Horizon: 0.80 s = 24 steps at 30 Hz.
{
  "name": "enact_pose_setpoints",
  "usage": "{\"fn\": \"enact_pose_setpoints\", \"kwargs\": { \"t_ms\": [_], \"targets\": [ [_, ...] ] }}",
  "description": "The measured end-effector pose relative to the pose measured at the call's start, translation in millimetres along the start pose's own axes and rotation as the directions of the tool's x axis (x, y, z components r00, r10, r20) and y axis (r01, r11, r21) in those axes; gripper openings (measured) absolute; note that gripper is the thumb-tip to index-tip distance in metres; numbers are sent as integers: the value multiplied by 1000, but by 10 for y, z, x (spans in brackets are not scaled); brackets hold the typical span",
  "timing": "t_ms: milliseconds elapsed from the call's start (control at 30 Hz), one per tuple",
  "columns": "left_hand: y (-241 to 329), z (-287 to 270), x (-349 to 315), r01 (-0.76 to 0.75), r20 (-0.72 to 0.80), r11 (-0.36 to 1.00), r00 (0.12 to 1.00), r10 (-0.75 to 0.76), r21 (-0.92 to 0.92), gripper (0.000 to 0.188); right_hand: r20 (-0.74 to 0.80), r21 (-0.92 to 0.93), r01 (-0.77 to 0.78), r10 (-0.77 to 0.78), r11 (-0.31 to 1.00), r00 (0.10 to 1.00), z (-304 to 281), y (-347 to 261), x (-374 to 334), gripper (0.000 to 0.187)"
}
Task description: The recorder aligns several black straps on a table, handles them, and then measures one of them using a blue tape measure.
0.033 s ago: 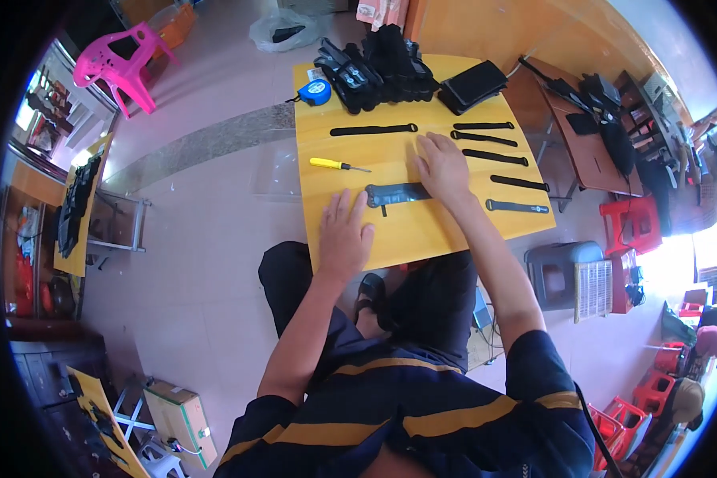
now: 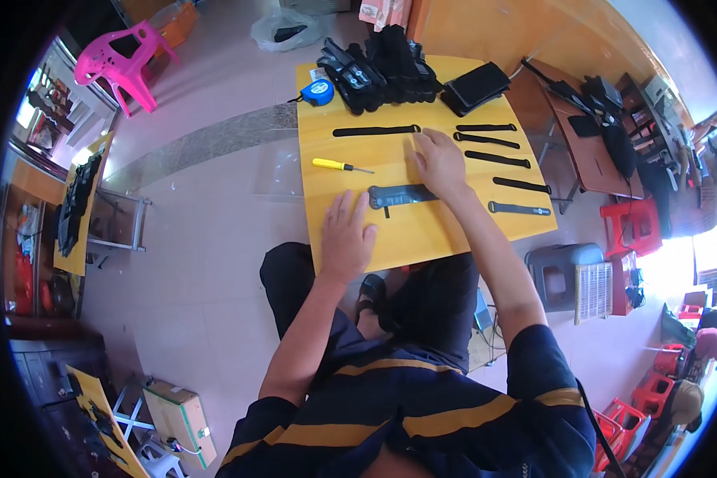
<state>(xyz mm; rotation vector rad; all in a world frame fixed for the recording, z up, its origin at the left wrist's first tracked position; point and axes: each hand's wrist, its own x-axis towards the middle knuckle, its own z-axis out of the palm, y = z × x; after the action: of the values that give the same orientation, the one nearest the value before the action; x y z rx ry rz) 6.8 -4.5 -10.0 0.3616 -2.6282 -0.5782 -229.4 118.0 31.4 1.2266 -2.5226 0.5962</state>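
My left hand lies on the yellow tabletop, palm down with its fingers stretched out and holding nothing. Just right of its fingertips is a flat, glossy dark grey strip with a rounded left end. My right hand is open over the strip's other end, hiding it. Its fingertips come close to the ringed end of a black strap. Between that strap and the strip lies a yellow-handled screwdriver.
Several black straps and a grey strap lie at the right. Along the far edge are a blue tape measure, a heap of black strapped gear and a black case. A brown side table stands beyond.
The view has shifted very slightly. My right hand has barely moved; the things on the table lie as before.
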Motion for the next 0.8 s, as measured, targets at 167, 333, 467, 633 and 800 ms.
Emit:
{"fn": "enact_pose_setpoints", "kwargs": {
  "t_ms": [167, 333, 467, 633, 800],
  "targets": [
    [31, -57, 9, -2, -37, 992, 999, -3, -130, 64, 19, -116, 24, -22, 993, 1000, 478, 103, 524, 34],
    [15, -104, -4, 1, -57, 985, 998, -11, -174, 64, 124, -82, -101, 111, 991, 986, 609, 171, 594, 23],
    [21, -88, -10, -24, -79, 989, 997, 12, -143, 64, 99, -77, -134, 142, 988, 985, 501, 154, 465, 18],
    [-36, -36, -47, -21, -150, 976, 989, -13, -219, 61, 136, 128, -265, 247, 956, 959, 120, -31, 172, 17],
    [-8, -88, -5, -84, -258, 954, 966, 7, -289, 53, -26, 383, -4, 15, 924, 1000, -426, -254, -323, 26]
  ]
}}
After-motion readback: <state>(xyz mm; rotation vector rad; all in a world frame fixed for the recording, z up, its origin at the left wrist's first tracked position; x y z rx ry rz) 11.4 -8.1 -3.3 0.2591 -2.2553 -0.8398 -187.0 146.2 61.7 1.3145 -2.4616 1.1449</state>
